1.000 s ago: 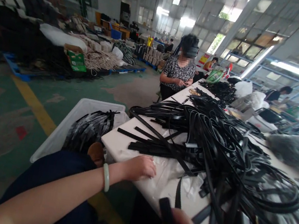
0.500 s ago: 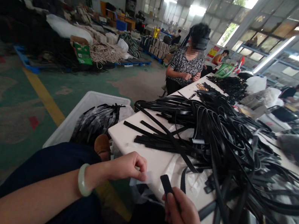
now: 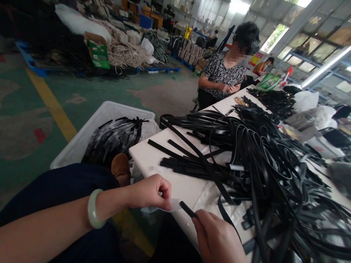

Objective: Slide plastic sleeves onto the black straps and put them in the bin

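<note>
My left hand (image 3: 152, 192), with a pale bangle on its wrist, is closed in a pinch on a thin translucent plastic piece (image 3: 175, 205). Whether it is a small bag or a loose film I cannot tell. Over the table's near edge, my right hand (image 3: 216, 237) grips a black strap (image 3: 187, 209), its end pointing left at the plastic. The strap tip and the plastic are very close; contact between them is unclear. Beyond both hands, several cut black straps (image 3: 189, 168) lie on the white table (image 3: 147, 156).
A big tangle of long black straps (image 3: 260, 150) covers much of the table. A white bin (image 3: 74, 143) on the floor at left holds bundled strips. Across the table corner sits a co-worker (image 3: 223, 74). Blue pallets (image 3: 33, 64) with piled goods stand farther back.
My right hand has turned, so its back faces up and the strap points left toward the plastic. The left hand keeps its pinch. The view has shifted slightly.
</note>
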Available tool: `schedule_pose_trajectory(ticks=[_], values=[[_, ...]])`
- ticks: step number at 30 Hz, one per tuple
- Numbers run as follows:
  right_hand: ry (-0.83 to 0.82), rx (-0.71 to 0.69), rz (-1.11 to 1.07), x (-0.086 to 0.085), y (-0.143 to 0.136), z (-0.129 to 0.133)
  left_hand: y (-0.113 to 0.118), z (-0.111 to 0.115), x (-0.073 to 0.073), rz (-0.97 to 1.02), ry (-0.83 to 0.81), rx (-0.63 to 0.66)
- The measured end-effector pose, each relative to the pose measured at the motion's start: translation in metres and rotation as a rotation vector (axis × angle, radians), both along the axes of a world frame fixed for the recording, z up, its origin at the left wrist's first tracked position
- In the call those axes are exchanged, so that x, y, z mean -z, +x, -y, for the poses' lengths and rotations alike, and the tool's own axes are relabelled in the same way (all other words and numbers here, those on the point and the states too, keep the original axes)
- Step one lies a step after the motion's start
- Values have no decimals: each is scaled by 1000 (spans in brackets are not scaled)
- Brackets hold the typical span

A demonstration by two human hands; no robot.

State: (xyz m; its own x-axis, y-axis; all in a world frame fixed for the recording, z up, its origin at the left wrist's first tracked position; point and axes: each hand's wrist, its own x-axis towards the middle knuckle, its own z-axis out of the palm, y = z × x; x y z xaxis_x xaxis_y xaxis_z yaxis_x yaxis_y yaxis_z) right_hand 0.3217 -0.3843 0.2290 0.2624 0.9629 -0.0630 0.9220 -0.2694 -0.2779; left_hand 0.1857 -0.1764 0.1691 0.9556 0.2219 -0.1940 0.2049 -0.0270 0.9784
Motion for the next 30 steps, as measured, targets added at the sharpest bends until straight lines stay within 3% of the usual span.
schedule_pose_trajectory(ticks=[6,10,15,18,22,27,30], values=[[-252,-164,133,-14,-4,-17,3,12,11,114,102,159],[-293,-209,108,-12,-5,-30,6,17,16,206,275,254],[-295,-96,104,-5,21,-20,1,4,11,71,555,113],[-245,-57,147,-3,21,-12,4,6,9,32,526,154],[-188,-197,139,6,13,-16,11,14,9,40,421,303],[-136,-63,196,8,38,-14,24,2,0,-103,495,176],[-109,-117,167,7,39,-17,30,2,-9,-102,400,204]])
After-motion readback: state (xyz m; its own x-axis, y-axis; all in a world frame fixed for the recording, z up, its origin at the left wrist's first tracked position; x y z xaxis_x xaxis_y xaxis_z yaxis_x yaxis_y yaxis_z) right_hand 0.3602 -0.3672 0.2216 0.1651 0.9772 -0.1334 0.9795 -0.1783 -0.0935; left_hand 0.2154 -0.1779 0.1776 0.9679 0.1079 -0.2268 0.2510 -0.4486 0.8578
